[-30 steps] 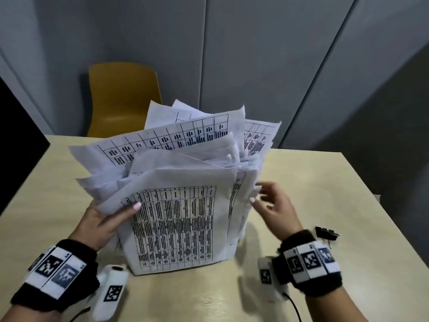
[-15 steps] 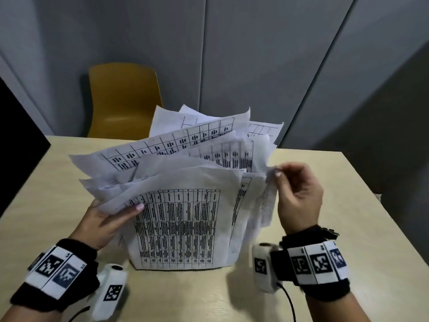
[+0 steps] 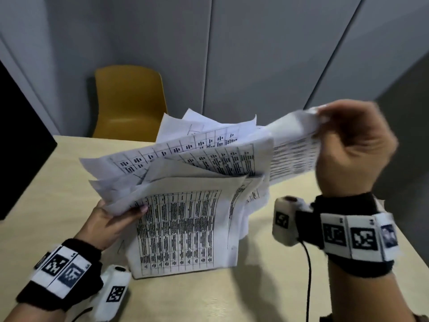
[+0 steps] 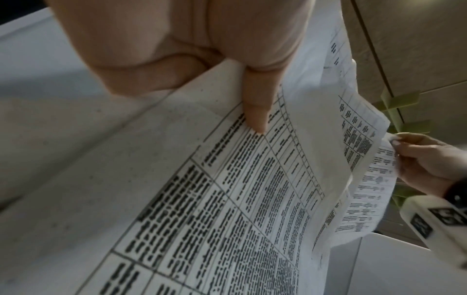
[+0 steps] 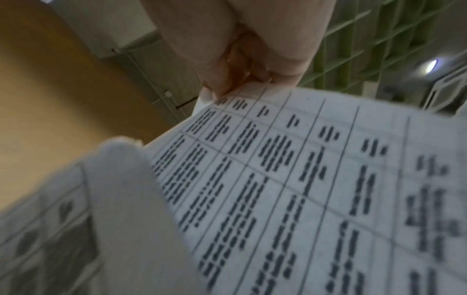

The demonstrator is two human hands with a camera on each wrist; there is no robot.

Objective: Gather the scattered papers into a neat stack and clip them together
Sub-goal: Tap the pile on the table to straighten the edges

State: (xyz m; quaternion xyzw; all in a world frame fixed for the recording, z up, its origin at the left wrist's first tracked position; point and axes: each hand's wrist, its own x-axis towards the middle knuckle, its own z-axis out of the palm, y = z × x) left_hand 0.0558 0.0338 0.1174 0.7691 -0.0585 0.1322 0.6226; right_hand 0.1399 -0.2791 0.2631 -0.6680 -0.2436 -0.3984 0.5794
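A loose, uneven bundle of printed papers (image 3: pixel 181 228) stands on its lower edge on the beige table (image 3: pixel 209 298). My left hand (image 3: pixel 111 221) grips the bundle at its left side, thumb on the front sheet (image 4: pixel 227 199). My right hand (image 3: pixel 348 145) is raised to the right of the bundle and pinches the top corner of one sheet (image 3: pixel 292 149), drawn out sideways from the pile. The right wrist view shows that sheet (image 5: pixel 303 189) under my curled fingers (image 5: pixel 227 65). No clip is in view.
A yellow chair (image 3: pixel 130 101) stands behind the table's far edge against grey wall panels. A dark screen (image 3: pixel 21 145) sits at the table's left edge. A cable (image 3: pixel 307 275) hangs from my right wrist camera.
My right hand has taken hold of a sheet at the bundle's right edge and lifted it up and to the right, out of the pile. The left hand has kept its hold.
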